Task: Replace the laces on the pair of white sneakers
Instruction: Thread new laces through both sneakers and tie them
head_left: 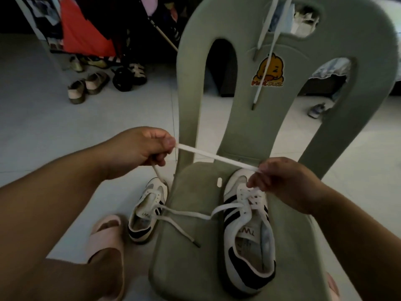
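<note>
left hand point(141, 148) and right hand point(282, 185) each pinched the white lace point(217, 157), pulled taut above the chair point(184, 268) seat, one sneaker point(236, 216) sitting on it.

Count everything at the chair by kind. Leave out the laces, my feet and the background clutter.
White sneakers: 2, sneaker on the seat, sneaker on the floor
Hands: 2, left hand, right hand, both pinching the stretched lace
Plastic chair: 1
Total: 5
</note>
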Demonstrator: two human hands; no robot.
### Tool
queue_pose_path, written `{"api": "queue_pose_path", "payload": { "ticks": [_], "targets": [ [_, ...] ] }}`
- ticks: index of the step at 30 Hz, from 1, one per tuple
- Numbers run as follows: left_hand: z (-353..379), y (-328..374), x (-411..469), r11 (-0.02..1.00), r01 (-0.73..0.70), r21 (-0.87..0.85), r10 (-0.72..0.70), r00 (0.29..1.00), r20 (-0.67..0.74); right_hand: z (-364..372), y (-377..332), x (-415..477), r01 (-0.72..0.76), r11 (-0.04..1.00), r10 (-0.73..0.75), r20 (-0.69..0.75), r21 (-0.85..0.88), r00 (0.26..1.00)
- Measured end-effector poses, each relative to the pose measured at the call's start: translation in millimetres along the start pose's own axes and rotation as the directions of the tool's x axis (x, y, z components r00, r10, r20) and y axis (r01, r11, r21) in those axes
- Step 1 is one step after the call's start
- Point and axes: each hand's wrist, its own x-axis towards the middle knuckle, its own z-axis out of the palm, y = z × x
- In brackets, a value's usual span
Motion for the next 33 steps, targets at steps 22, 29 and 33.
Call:
{"api": "queue_pose_path", "payload": {
  "ticks": [22,29,33],
  "targets": [
    [71,24,1,0.989,-0.003,0.146,-0.019,0.989,0.148,62,-31,10,-0.019,0.847,-0.024,-0.074,-0.531,0.997],
    [60,31,1,0.842,0.169,-0.513,-0.057,0.972,0.227,43,-28,5,-0.094,0.914,0.023,-0.180,-0.395,0.983],
    [64,26,7,0.660,0.244,-0.711,-0.182,0.970,0.164,36,-29,4,-0.078,0.979,0.038,-0.211,-0.186,0.977]
  ]
}}
